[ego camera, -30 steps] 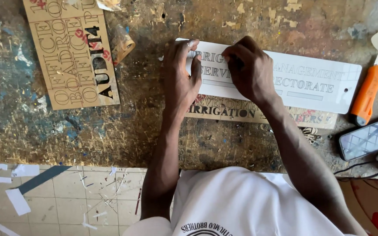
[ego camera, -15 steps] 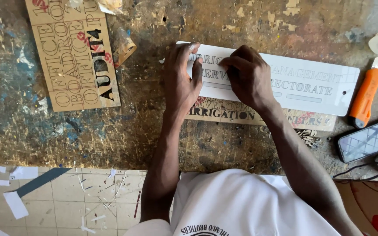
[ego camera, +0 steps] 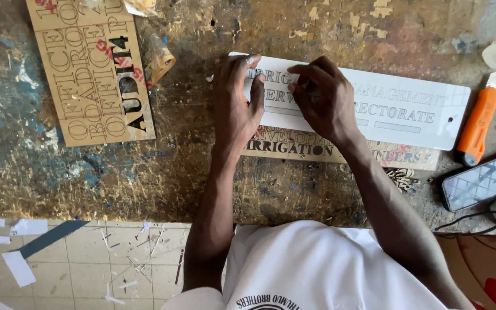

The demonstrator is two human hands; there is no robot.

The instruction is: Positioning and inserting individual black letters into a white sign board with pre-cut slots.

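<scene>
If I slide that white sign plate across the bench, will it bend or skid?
The white sign plate lies flat with straight edges, so it is probably stiff. Its glossy face suggests it may skid; the left hand presses one end down while the right hand works on it.

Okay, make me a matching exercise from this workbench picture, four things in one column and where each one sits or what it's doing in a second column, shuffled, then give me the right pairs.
Things:
1. white sign plate
2. orange utility knife
3. brown lettered cardboard stencil
4. phone

Places or states:
A. lies screen up near the right edge, below the knife
B. lies at the upper left, apart from both hands
C. pressed under the left hand and right hand
D. lies just right of the white plate's right end

Pairs: 1-C, 2-D, 3-B, 4-A
</scene>
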